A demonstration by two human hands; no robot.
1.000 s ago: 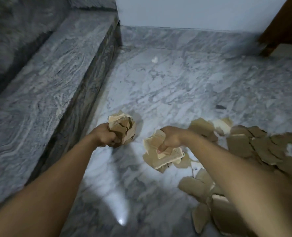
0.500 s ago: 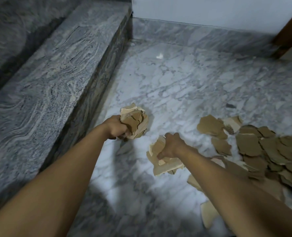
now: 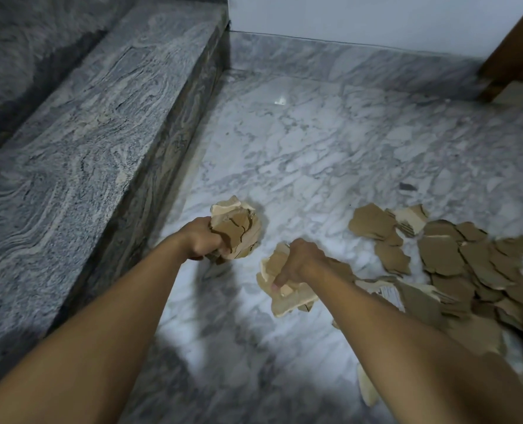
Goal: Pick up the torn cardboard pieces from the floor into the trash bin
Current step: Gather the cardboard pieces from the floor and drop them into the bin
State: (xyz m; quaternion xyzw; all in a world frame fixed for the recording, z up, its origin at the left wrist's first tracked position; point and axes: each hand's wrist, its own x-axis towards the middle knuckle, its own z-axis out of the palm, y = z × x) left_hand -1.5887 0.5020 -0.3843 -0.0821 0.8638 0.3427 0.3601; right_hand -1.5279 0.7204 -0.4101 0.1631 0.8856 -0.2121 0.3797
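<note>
Left hand [image 3: 200, 240] fisted around a wad of torn brown cardboard pieces [image 3: 235, 231], right hand [image 3: 300, 263] clenched on a second brown cardboard bundle [image 3: 284, 293], both held above white veined marble floor [image 3: 315, 148], loose brown cardboard scraps [image 3: 456, 258] piled at right, grey granite step [image 3: 86, 148] at left.

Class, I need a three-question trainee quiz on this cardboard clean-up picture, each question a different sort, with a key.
1. True or false: both hands hold cardboard.
2. Which side of the floor holds the loose pile? A) left B) right
3. Fill in: no trash ___ is in view.

Key
1. True: the left hand grips a wad, and the right hand grips a bunch.
2. B
3. bin
</note>
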